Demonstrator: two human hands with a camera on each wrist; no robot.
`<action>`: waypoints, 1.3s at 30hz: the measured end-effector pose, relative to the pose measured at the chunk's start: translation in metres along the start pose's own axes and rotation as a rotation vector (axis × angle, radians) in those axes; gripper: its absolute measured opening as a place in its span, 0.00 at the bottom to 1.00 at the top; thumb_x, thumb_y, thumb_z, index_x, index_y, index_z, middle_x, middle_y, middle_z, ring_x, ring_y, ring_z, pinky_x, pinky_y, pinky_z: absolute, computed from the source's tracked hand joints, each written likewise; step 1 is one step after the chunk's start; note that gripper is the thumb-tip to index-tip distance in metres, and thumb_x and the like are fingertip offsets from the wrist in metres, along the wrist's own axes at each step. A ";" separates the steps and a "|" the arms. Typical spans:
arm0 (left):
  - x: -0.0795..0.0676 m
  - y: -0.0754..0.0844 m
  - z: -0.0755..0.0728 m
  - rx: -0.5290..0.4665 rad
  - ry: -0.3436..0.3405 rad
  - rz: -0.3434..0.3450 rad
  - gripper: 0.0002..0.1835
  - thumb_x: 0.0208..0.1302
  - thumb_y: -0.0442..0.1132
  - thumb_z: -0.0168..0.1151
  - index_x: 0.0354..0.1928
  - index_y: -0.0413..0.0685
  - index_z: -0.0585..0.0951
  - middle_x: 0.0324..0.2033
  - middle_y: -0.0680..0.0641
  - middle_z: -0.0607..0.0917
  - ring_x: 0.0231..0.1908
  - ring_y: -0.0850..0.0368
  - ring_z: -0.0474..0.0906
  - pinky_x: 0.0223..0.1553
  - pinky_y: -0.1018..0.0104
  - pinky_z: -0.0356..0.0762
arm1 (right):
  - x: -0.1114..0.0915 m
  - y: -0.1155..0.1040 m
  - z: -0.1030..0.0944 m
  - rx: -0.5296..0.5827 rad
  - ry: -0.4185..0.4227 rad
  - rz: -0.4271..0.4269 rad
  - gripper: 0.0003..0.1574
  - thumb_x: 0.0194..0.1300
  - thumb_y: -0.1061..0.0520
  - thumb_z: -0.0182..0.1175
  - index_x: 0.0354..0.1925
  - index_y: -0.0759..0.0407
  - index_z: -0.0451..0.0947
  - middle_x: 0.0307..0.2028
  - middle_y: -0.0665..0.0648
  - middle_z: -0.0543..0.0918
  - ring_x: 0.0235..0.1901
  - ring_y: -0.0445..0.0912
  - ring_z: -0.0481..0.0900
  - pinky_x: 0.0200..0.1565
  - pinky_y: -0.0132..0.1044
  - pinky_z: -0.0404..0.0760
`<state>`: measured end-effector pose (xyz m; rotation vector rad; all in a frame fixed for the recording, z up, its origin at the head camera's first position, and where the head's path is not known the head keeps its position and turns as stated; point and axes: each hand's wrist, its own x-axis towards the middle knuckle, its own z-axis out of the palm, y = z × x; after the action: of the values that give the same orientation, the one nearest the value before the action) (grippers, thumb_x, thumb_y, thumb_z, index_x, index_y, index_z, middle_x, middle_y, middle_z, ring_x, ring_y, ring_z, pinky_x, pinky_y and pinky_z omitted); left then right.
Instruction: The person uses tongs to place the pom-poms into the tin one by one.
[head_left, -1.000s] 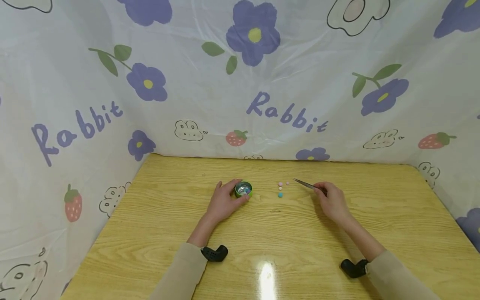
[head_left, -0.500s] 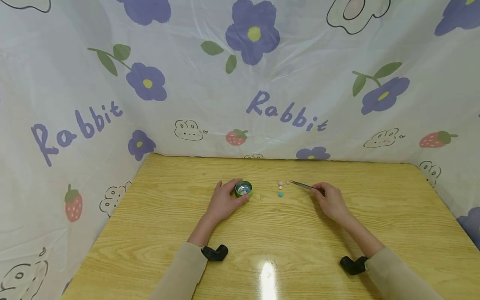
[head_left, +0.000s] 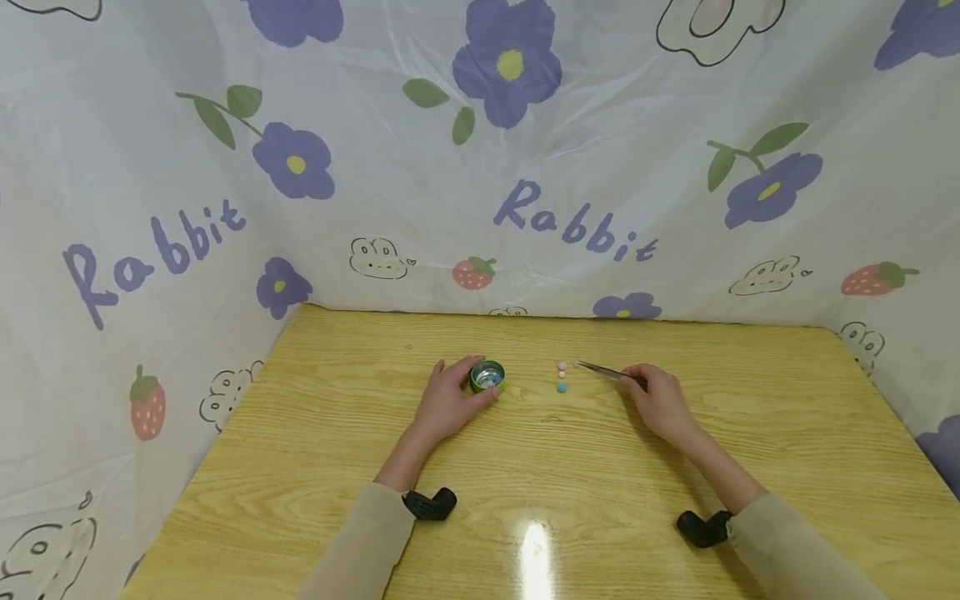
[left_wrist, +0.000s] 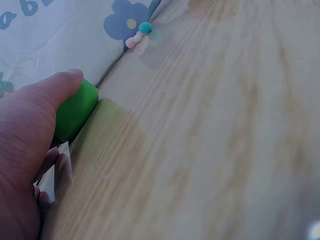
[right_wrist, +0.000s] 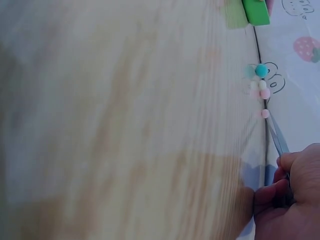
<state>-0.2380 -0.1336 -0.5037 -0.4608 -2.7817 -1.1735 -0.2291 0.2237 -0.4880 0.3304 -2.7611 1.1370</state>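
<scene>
My left hand (head_left: 447, 402) holds a small round green tin (left_wrist: 80, 111), thumb and fingers around its side. The tin stands uncovered on the table, with a few tiny blue and whitish pieces inside its silvery interior. To the right, my right hand (head_left: 663, 407) pinches a pair of metal tweezers (head_left: 606, 371) pointing left. Their tips meet a small pink ball (right_wrist: 265, 113); whether they grip it, I cannot tell. Left of that ball lie a larger pink ball (head_left: 562, 365), a white ball (head_left: 562, 375) and a blue ball (head_left: 562, 387) in a short column.
The wooden table (head_left: 480, 483) reaches back to a patterned curtain (head_left: 405, 192) with flowers, rabbits and strawberries. Each wrist carries a black camera mount, the left one (head_left: 431, 504) and the right one (head_left: 703, 528). A bright reflection lies on the front of the table.
The right hand has shifted slightly left, bringing the tweezer tips from beside the small pink ball up to it. The left hand and tin have stayed in place.
</scene>
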 end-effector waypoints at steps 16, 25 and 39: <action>-0.001 0.001 0.001 0.002 0.021 0.004 0.35 0.65 0.53 0.72 0.70 0.45 0.76 0.61 0.43 0.82 0.64 0.44 0.76 0.78 0.43 0.41 | 0.000 0.002 0.004 0.017 0.012 0.016 0.11 0.76 0.64 0.58 0.48 0.73 0.81 0.40 0.65 0.85 0.38 0.55 0.81 0.40 0.46 0.80; -0.001 0.001 0.000 0.006 0.013 0.002 0.36 0.66 0.53 0.72 0.70 0.45 0.75 0.62 0.43 0.81 0.64 0.44 0.76 0.78 0.44 0.41 | 0.001 0.001 -0.002 0.052 -0.002 0.057 0.13 0.76 0.63 0.58 0.49 0.74 0.82 0.41 0.66 0.85 0.40 0.56 0.81 0.40 0.44 0.81; -0.001 0.003 -0.001 0.006 0.012 0.002 0.35 0.66 0.52 0.72 0.70 0.44 0.75 0.62 0.43 0.82 0.64 0.44 0.76 0.78 0.44 0.41 | 0.003 -0.008 -0.003 0.120 -0.059 0.102 0.15 0.77 0.62 0.57 0.53 0.75 0.81 0.45 0.69 0.85 0.43 0.55 0.81 0.37 0.35 0.79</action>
<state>-0.2359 -0.1323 -0.5013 -0.4547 -2.7727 -1.1632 -0.2297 0.2196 -0.4802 0.2422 -2.7955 1.3420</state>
